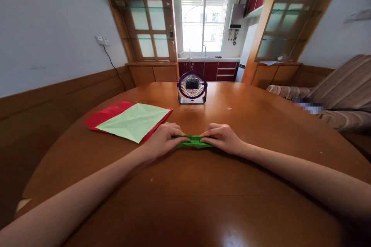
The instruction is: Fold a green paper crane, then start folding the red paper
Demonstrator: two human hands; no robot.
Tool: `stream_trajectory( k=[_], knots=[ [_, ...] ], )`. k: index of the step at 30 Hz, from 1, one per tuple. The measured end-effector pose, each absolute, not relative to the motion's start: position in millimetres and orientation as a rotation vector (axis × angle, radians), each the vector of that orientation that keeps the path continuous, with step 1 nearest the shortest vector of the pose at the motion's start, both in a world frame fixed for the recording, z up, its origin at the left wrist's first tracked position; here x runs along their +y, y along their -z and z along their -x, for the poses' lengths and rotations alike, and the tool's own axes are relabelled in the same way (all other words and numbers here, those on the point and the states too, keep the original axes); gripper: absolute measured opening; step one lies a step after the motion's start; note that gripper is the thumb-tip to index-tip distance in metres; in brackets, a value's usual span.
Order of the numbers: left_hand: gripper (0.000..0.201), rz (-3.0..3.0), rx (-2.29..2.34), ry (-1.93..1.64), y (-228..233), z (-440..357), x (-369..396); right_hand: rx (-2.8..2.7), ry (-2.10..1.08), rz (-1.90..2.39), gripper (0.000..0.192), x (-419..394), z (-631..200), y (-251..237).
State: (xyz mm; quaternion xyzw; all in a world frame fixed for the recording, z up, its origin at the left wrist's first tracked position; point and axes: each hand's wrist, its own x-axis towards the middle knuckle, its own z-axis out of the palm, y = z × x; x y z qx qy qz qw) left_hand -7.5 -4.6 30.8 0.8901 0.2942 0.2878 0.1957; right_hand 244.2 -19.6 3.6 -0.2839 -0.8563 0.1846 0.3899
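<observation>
A folded piece of bright green paper [194, 141] is stretched between my two hands, close above or on the table. My left hand [164, 139] pinches its left end, thumb on the near side and fingers curled behind. At the right end my right hand [224, 139] holds it in the same kind of pinch. Parts of both ends are hidden under the fingers. Just left of my left hand lie a creased pale green sheet [135, 120] and, beneath it, red paper [108, 115].
A small purple desk fan [192, 87] stands on the round wooden table [203, 193], beyond my hands. A striped armchair [342, 85] is at the right. On the left wall, a cable [111, 61] hangs from a socket. A tiny white scrap [229, 108] lies right of the fan.
</observation>
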Motion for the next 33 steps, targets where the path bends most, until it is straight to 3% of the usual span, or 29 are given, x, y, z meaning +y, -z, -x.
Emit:
stream_trajectory(
  k=[4,9,13,17,25,29,33],
  knots=[
    [0.025,-2.368,0.924,-0.840,-27.9,14.9,5.2,-2.080,-0.596,0.803,0.022,-8.3,-256.1,2.4],
    [0.027,-2.342,0.987,-0.756,-28.2,13.0,3.0,-2.150,-0.440,0.758,0.021,-8.1,-257.2,5.3],
    [0.024,-2.602,0.932,-0.731,-28.2,8.2,-3.6,-2.211,-0.355,0.708,0.021,-13.7,-252.1,1.9],
    [0.021,-2.725,0.918,-0.727,-27.2,8.6,-2.4,-2.127,-0.475,0.753,0.020,-11.2,-252.0,1.0],
    [0.019,-2.259,1.013,-0.814,-26.6,7.1,-3.6,-1.792,-0.701,0.891,0.019,0.3,-255.9,5.2],
    [0.025,-1.903,0.957,-0.659,-27.8,0.3,-11.6,-1.550,-0.898,0.908,0.027,0.4,-252.6,4.2],
    [0.021,-1.513,0.907,-0.727,-27.1,-3.3,-12.6,-1.356,-0.921,0.864,0.037,-0.3,-246.6,2.5]
  ],
)
